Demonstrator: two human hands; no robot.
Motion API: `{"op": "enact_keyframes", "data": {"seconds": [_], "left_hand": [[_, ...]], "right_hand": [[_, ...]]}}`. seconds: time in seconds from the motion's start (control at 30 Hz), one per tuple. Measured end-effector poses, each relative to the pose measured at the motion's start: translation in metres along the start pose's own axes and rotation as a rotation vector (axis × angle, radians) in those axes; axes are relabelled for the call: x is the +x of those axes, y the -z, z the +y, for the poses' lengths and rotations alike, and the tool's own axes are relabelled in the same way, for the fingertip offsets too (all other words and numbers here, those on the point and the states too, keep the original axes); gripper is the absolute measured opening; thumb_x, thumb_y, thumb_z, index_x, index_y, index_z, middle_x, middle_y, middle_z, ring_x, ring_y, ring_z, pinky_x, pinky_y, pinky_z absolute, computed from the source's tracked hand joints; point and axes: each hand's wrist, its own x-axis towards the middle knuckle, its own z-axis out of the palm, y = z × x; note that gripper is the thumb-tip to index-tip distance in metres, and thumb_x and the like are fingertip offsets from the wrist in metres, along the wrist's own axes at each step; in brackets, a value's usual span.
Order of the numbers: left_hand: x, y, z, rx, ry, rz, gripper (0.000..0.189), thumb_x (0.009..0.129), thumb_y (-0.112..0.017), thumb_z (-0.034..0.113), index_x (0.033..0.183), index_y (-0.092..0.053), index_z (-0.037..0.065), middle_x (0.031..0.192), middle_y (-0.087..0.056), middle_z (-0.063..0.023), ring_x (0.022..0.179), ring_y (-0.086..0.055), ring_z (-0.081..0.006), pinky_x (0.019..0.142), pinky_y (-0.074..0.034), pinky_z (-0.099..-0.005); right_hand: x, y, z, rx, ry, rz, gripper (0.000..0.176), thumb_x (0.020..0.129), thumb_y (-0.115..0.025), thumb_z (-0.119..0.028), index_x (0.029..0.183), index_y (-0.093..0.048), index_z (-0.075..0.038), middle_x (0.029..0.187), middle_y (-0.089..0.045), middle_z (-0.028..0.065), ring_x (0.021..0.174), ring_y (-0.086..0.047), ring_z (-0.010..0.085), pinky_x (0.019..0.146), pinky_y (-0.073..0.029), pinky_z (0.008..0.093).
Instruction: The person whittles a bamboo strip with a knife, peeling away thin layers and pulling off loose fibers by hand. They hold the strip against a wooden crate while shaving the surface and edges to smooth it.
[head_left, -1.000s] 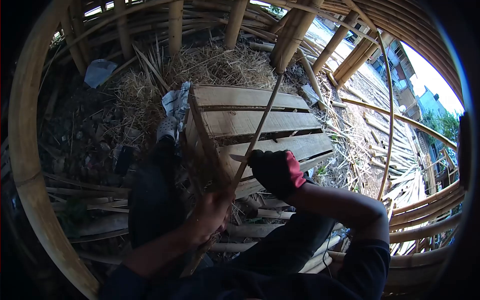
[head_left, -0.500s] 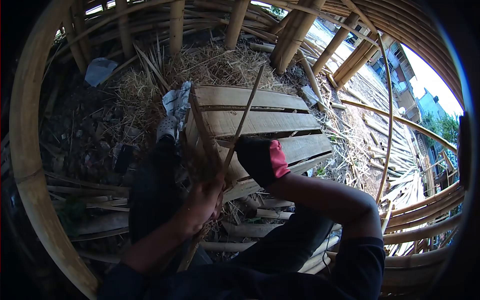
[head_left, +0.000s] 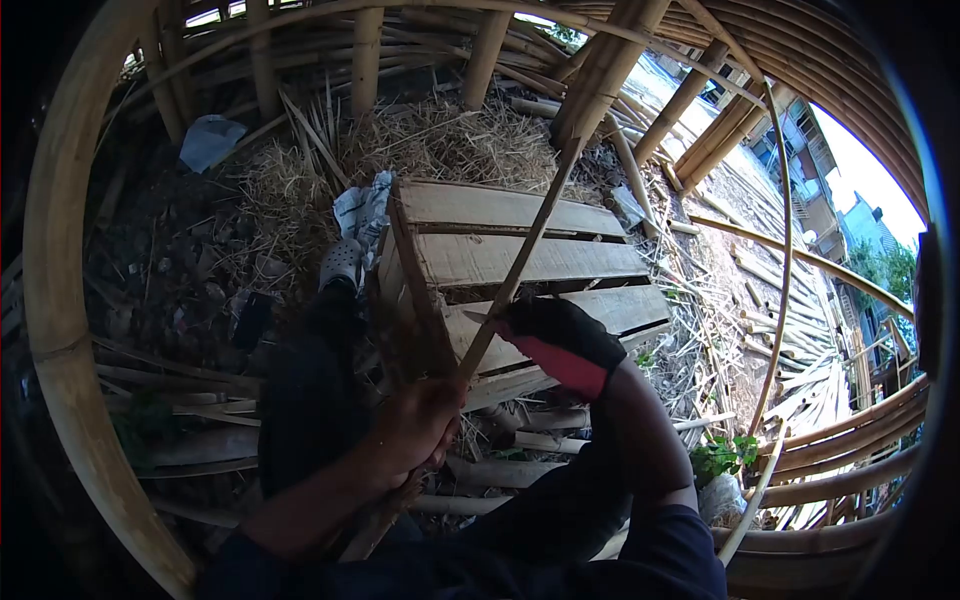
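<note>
**Bamboo strip swings back to the right under the blade**

The person sits on the ground facing a slatted wooden crate [head_left: 520,255]. The bare left hand [head_left: 420,425] is low in the middle of the view, its fingers clamped around the lower part of a long, thin bamboo strip [head_left: 535,235]. The strip rises from that grip, slants up and to the right across the front of the crate, and its tip ends near the foot of the upright bamboo poles [head_left: 610,60].

The right hand [head_left: 560,340] wears a black and red glove. Its fingers are closed on a knife [head_left: 478,318], whose short blade juts out to the left of the glove and meets the strip just above the left hand.

Half a second ago the strip stood steeper, with its tip over the straw [head_left: 440,140] behind the crate. It now leans further right. The gloved hand has dropped a little and moved right, and more of the glove's red side shows. The blade, which the strip and glove mostly hid then, is in plain sight again. The left hand sits slightly lower than before, with its grip unchanged.

A grey clog [head_left: 340,265] rests against the left corner of the crate, and a crumpled white cloth [head_left: 362,205] lies just beyond it.
</note>
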Motion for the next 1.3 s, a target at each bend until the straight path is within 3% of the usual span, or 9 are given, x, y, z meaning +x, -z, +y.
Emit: {"op": "enact_keyframes", "data": {"seconds": [0.13,0.23,0.33,0.4,0.5,0.6,1.03,1.13,1.3], "left_hand": [[0.006,0.0,0.0,0.069,-0.043,-0.025,0.031,0.102,-0.051,0.033,0.087,-0.057,0.006,0.059,-0.051,0.0,0.042,-0.049,-0.0068,0.038,-0.04,-0.0229],[0.004,-0.006,0.012,0.181,-0.039,-0.012,0.034,0.101,-0.052,0.033,0.083,-0.059,0.006,0.059,-0.053,-0.0001,0.042,-0.051,-0.0065,0.038,-0.042,-0.0223],[0.006,-0.017,0.008,0.274,-0.065,0.062,0.037,0.101,-0.053,0.034,0.079,-0.061,0.006,0.057,-0.052,0.0007,0.04,-0.049,-0.0056,0.038,-0.042,-0.0218],[0.009,-0.02,0.004,0.324,-0.082,0.076,0.038,0.101,-0.053,0.037,0.08,-0.061,0.006,0.057,-0.053,0.0008,0.042,-0.051,-0.0056,0.039,-0.042,-0.0212],[0.009,-0.026,0.006,0.335,-0.105,0.086,0.039,0.101,-0.052,0.04,0.081,-0.06,0.006,0.057,-0.053,0.0012,0.043,-0.051,-0.0052,0.041,-0.042,-0.0204],[0.011,-0.028,0.002,0.335,-0.138,0.095,0.04,0.101,-0.051,0.04,0.082,-0.06,0.006,0.057,-0.052,0.0015,0.043,-0.049,-0.0048,0.041,-0.041,-0.0203],[0.006,-0.031,-0.003,0.354,-0.144,0.169,0.036,0.101,-0.053,0.036,0.083,-0.058,0.005,0.068,-0.054,0.0009,0.049,-0.05,-0.0035,0.042,-0.043,-0.0208],[0.003,-0.029,-0.003,0.326,-0.089,0.174,0.038,0.101,-0.053,0.039,0.083,-0.058,0.005,0.061,-0.052,0.0016,0.046,-0.05,-0.0044,0.042,-0.043,-0.0208],[0.005,-0.023,0.0,0.3,-0.093,0.201,0.04,0.099,-0.055,0.043,0.081,-0.058,0.007,0.057,-0.051,0.0015,0.043,-0.05,-0.0061,0.041,-0.042,-0.0214]], "right_hand": [[0.0,0.025,-0.009,0.631,-0.557,-0.336,0.028,0.095,-0.059,-0.029,0.105,-0.067,-0.003,0.082,-0.066,0.0109,0.069,-0.065,0.0272,0.062,-0.051,0.0376],[-0.011,0.023,-0.003,0.592,-0.514,-0.357,0.025,0.095,-0.063,-0.025,0.104,-0.068,-0.003,0.076,-0.066,0.0052,0.068,-0.063,0.0186,0.064,-0.05,0.0337],[-0.016,-0.01,0.034,-0.082,0.47,-0.102,0.02,0.093,-0.066,-0.022,0.101,-0.069,-0.003,0.068,-0.06,0.003,0.061,-0.059,0.0117,0.058,-0.047,0.0284],[-0.021,-0.014,0.035,0.101,0.305,-0.143,0.02,0.094,-0.064,-0.022,0.098,-0.069,-0.003,0.067,-0.057,0.0006,0.059,-0.056,0.0064,0.057,-0.044,0.0241],[-0.027,0.013,0.009,0.834,-0.514,-0.37,0.025,0.097,-0.06,-0.024,0.098,-0.069,-0.001,0.07,-0.059,-0.0007,0.061,-0.054,0.005,0.058,-0.043,0.0225],[-0.032,0.003,0.019,1.107,-0.636,-0.369,0.034,0.101,-0.054,-0.033,0.097,-0.066,-0.001,0.062,-0.05,-0.0011,0.053,-0.047,0.0067,0.051,-0.037,0.0263],[-0.032,-0.034,0.009,-0.051,-0.066,0.306,0.022,0.094,-0.065,-0.025,0.091,-0.071,-0.004,0.063,-0.063,0.0093,0.053,-0.06,0.0134,0.052,-0.046,0.0311],[-0.033,-0.026,0.003,0.139,-0.103,0.395,0.021,0.094,-0.064,-0.026,0.091,-0.071,-0.006,0.064,-0.063,0.0096,0.057,-0.063,0.0142,0.054,-0.047,0.0313],[-0.023,0.001,0.014,0.647,-0.442,0.007,0.026,0.096,-0.062,-0.03,0.097,-0.071,-0.006,0.069,-0.064,0.0025,0.064,-0.06,0.0082,0.06,-0.047,0.0263]]}}
